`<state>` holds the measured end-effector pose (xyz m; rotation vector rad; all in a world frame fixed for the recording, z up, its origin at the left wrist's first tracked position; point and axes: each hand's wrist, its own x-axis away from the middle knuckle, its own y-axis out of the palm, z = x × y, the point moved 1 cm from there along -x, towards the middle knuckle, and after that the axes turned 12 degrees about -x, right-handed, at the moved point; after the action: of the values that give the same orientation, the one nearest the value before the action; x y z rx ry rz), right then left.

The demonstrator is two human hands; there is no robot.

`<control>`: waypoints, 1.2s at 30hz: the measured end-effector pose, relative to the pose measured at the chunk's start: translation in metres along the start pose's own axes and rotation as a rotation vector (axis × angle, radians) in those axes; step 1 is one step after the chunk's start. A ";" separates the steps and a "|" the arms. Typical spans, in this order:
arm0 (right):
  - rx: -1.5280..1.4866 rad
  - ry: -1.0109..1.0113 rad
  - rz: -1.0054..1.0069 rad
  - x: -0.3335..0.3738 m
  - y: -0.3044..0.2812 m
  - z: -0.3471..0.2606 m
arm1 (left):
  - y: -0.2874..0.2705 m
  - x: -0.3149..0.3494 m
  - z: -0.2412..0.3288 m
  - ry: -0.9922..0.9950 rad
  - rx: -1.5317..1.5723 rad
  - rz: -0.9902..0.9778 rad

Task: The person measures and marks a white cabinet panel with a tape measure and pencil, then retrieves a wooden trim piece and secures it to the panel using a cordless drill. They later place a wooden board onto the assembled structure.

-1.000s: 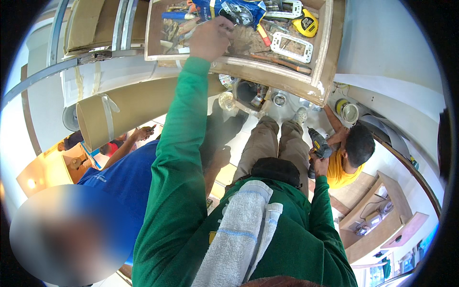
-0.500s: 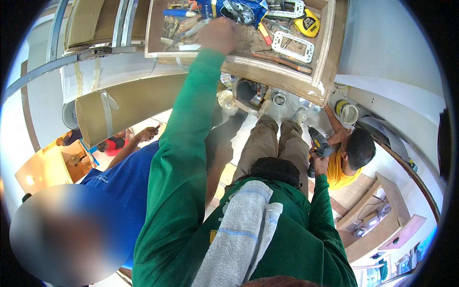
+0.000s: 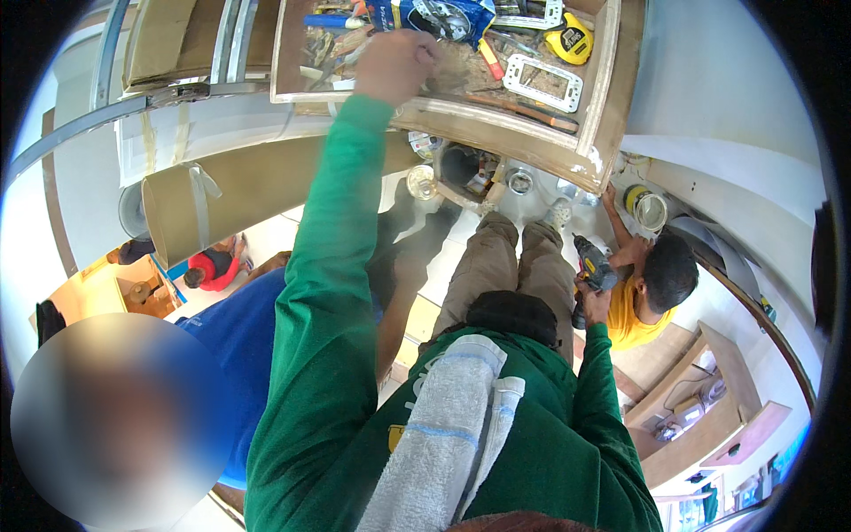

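My left hand [image 3: 399,67] is over the near part of a wooden drawer-like tray [image 3: 496,120], fingers curled in; whatever they pinch, if anything, is hidden. In the tray, beside that hand, lie a blue packet [image 3: 448,18], a yellow tape measure [image 3: 569,41], a white rectangular frame [image 3: 542,84] and a long tool with a brown handle [image 3: 510,110]. A red-and-yellow handle [image 3: 490,60] sticks out near the packet. Low on my right side, my right hand [image 3: 592,306] is closed around the grip of a dark cordless drill [image 3: 596,264].
A person in blue [image 3: 235,355] stands close on my left. Another in yellow [image 3: 651,306] is low on my right, near the drill. Jars and a dark bucket [image 3: 459,167] stand below the tray. A brown roll [image 3: 266,182] lies left of it.
My left hand has drawn back slightly toward me and to the left over the tray. The person in blue has shifted, lowering an arm. My right hand stays on the drill.
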<state>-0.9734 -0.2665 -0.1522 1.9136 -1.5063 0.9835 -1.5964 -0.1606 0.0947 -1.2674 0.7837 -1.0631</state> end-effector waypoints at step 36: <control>0.002 -0.094 -0.064 0.005 -0.021 -0.022 | -0.033 0.095 0.129 -0.211 1.831 -0.150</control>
<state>-0.9580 -0.2475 -0.1335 2.0214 -1.4858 0.8784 -1.4513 -0.2028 0.1574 0.1874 -0.5374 -1.1463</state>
